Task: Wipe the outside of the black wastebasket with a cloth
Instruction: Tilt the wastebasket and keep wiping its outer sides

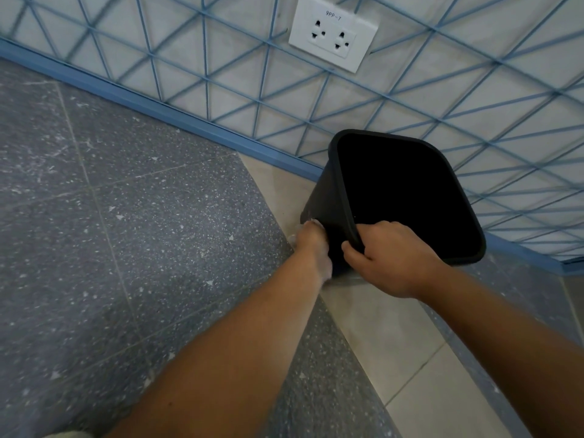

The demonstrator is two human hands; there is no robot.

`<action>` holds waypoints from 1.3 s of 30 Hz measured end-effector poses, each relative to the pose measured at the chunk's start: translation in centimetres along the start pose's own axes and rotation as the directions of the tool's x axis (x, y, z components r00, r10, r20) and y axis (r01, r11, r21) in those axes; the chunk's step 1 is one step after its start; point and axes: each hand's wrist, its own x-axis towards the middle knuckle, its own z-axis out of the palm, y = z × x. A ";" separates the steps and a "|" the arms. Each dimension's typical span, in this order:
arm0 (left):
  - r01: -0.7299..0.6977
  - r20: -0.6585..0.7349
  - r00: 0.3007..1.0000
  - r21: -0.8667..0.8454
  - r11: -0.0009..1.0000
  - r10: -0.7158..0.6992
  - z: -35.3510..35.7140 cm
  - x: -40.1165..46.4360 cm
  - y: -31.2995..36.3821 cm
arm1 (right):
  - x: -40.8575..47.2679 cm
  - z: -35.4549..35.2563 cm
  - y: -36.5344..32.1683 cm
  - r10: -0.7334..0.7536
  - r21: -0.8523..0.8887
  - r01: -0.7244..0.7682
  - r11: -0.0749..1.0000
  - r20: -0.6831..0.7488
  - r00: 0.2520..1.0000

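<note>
Black wastebasket sits tilted on the floor by the wall, below the outlet. Right hand grips its near rim. Left hand presses a white cloth against the outer side, closed on it.

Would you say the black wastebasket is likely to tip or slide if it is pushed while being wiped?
Probably light: the right hand alone holds the wastebasket tilted by its rim. It looks empty, so the left hand pressing the cloth could slide it on the smooth floor.
</note>
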 end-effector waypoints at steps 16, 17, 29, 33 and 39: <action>-0.088 0.040 0.995 -0.055 0.995 0.090 -0.9 -0.2 -1.5 | -0.1 0.2 0.0 -0.025 0.003 0.025 1.000 -0.006 1.000; -0.063 0.036 0.997 -0.048 0.997 0.065 -0.9 -0.3 -1.2 | -0.2 0.2 0.0 -0.019 0.003 0.019 1.000 -0.009 1.000; -0.021 0.035 0.999 0.002 1.000 0.021 -0.3 -0.3 -0.6 | -0.4 0.0 0.0 -0.023 0.039 0.023 0.999 0.004 1.000; -0.045 0.021 0.999 -0.058 0.997 0.046 -0.7 -0.2 -0.9 | -0.3 -0.1 -0.1 -0.041 0.018 0.041 0.999 0.005 0.999; -0.070 0.004 0.998 -0.050 0.996 0.070 -0.4 -0.3 -0.6 | -0.3 0.0 0.1 -0.039 0.042 0.039 0.998 -0.002 0.999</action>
